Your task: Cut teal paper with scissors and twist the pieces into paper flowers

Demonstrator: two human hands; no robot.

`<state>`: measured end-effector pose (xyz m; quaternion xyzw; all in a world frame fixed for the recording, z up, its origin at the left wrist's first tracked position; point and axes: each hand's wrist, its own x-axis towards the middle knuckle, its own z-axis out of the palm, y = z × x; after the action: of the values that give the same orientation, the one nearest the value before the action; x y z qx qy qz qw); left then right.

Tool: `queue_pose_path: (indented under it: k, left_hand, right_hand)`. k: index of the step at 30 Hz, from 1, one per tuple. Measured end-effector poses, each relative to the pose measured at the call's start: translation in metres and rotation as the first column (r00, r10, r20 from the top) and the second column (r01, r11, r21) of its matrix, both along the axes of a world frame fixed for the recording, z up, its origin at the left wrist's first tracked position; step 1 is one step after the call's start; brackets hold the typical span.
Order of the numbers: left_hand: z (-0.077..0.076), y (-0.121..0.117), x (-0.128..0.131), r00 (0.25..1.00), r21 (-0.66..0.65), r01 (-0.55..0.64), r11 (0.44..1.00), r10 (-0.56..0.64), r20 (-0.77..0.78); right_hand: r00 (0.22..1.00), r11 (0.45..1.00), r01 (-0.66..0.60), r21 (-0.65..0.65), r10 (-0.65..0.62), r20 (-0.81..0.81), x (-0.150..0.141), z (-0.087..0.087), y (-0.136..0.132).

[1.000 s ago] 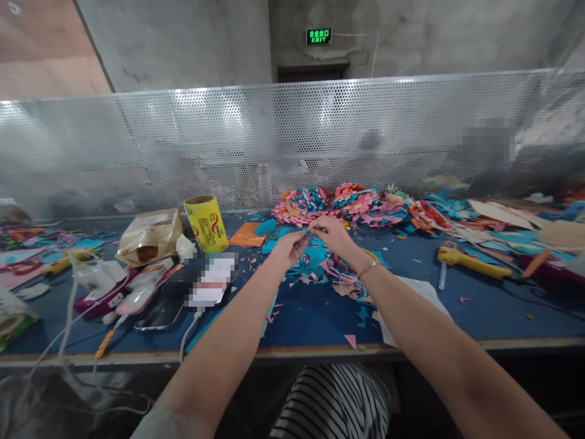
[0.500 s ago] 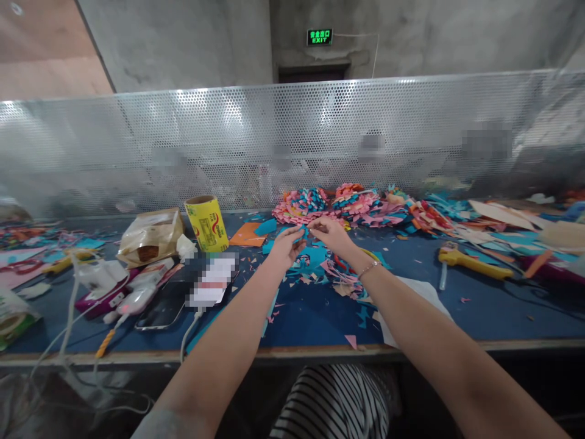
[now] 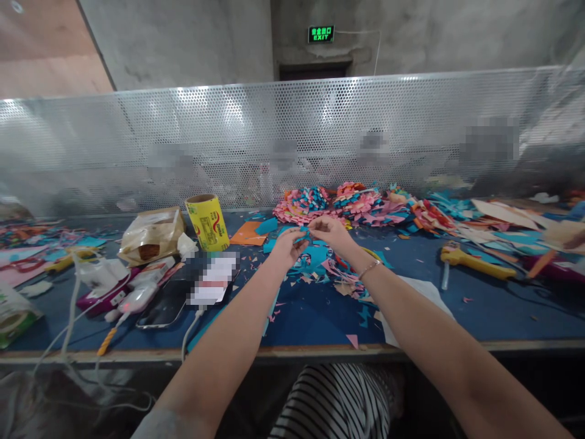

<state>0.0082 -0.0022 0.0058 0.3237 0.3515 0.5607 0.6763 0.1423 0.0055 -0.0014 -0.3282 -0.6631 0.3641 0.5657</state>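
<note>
"Where's the blue paper (image 3: 303,231)?"
"Right of the tube (image 3: 208,225): the left hand (image 3: 291,244) pinches it; whether the right hand (image 3: 329,230) grips too, I can't tell."
"Best handling?"
"Fingertips only, I'd judge, lest it crumple."
"Beyond?"
"Paper clusters (image 3: 299,207), also right of the tube."

Paper-craft workshop, bare concrete wall (image 3: 183,42), green exit sign (image 3: 321,34), paper scraps (image 3: 316,252)

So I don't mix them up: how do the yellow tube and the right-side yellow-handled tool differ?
The yellow tube stands on end; the yellow-handled tool lies down. The tube is a wide, printed cylinder; the tool is long and slim. Both rest on the blue tabletop.
</note>
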Motion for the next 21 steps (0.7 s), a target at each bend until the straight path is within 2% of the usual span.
queue_pose_path:
  k: [9,21]
  left_hand:
    - [0.0003,-0.0017,0.0005,0.999,0.032,0.000,0.999,-0.001,0.034]
    - [0.0001,-0.0041,0.0017,1.000,0.123,0.003,0.992,-0.003,-0.004]
  right_hand:
    - [1.000,1.000,-0.020,0.016,0.020,-0.001,0.0016,-0.0046,0.0047]
    - [1.000,1.000,-0.004,0.007,0.004,0.002,0.0014,-0.0018,0.0037]
